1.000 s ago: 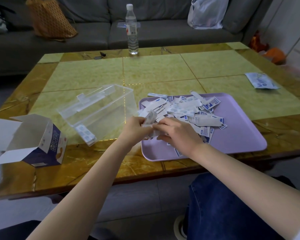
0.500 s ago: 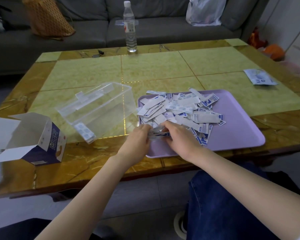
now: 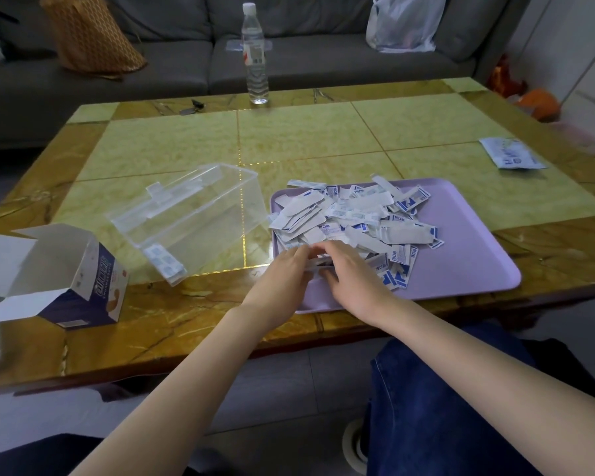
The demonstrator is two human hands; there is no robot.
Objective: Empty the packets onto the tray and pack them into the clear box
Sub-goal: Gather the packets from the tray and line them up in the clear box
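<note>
White-and-blue packets (image 3: 354,214) lie heaped on the left half of the lilac tray (image 3: 461,255), and at its nine o'clock, just beside it, the clear box (image 3: 189,214) sits tilted with a few packets inside.

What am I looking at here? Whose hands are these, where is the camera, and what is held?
There is no machine: a person works with bare hands, and one camera on their head looks down. On the table sits a lilac tray with a heap of small packets. Left of it lie a clear box, holding a few packets, and an opened carton. A water bottle stands at the far edge. The left hand and right hand together pinch a small bundle of packets near the tray's front left corner.
</note>
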